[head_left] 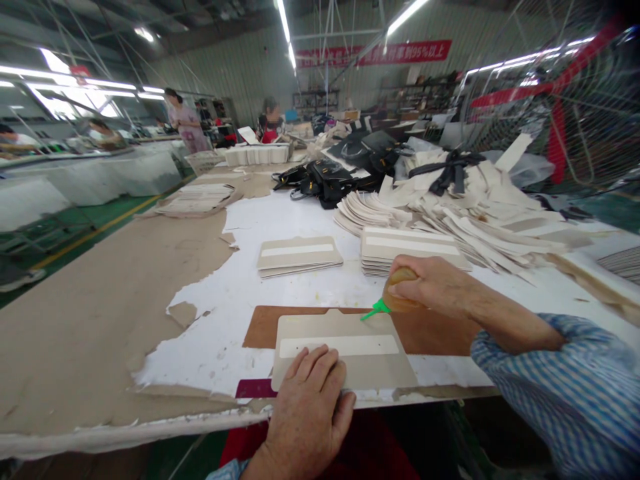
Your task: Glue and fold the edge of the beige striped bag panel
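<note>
The surface [90,320] is carrying torn white paper [200,360], and its ragged patches could be catching or tilting anything slid across them. A brown sheet [440,333] is lying behind and partly under the beige panel [370,373]; since the panel is overlapping its front edge, it may be sitting unevenly and could be rocking under pressure. The panel is lying face up, its near side close to the surface's front edge, so a careless pull might be tipping it off. The person's left hand [313,400] is resting open on the panel, fingers spread, gripping nothing; too light a press could be letting the panel skid. The right hand [435,283] is gripping an amber bottle [400,303], and too hard a squeeze might be flooding the panel. The green nozzle [375,309] is pointing down near the panel's far edge, where a small slip could be dripping onto the brown sheet.

By count, one surface is bearing one brown sheet, two stacks of similar panels, the left [300,257] and the right [380,259], whose layers are blurring beyond counting, and one separate panel. Two hands are working with one bottle and one nozzle.
</note>
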`<state>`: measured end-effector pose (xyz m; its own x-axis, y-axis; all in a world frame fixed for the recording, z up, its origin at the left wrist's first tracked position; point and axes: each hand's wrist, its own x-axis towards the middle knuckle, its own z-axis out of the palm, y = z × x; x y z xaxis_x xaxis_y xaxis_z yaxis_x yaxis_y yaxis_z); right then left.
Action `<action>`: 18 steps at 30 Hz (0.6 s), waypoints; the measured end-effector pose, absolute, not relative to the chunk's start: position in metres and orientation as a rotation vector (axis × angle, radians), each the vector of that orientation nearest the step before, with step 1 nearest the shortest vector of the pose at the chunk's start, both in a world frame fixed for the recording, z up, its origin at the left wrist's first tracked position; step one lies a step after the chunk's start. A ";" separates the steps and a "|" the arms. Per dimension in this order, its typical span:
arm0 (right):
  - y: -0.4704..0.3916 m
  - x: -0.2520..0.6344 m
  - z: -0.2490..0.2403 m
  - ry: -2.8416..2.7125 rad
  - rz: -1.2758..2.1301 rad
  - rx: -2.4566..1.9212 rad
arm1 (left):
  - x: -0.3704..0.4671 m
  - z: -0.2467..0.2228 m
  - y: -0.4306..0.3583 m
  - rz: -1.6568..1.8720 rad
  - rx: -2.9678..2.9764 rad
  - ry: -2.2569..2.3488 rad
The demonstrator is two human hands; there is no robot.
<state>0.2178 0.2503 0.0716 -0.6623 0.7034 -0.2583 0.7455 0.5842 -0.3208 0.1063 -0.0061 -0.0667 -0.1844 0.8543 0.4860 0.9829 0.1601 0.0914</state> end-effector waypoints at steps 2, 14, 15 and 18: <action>0.246 0.211 0.071 2.737 -0.629 1.193 | 0.106 -0.068 -0.007 -0.560 -1.761 -2.120; 0.218 0.175 0.073 2.818 -0.682 1.033 | 0.105 -0.069 -0.010 -0.543 -1.759 -2.133; 0.215 0.173 0.073 2.816 -0.700 1.027 | 0.106 -0.069 -0.010 -0.545 -1.761 -2.140; 0.209 0.168 0.075 2.828 -0.729 1.010 | 0.106 -0.067 -0.009 -0.562 -1.775 -2.148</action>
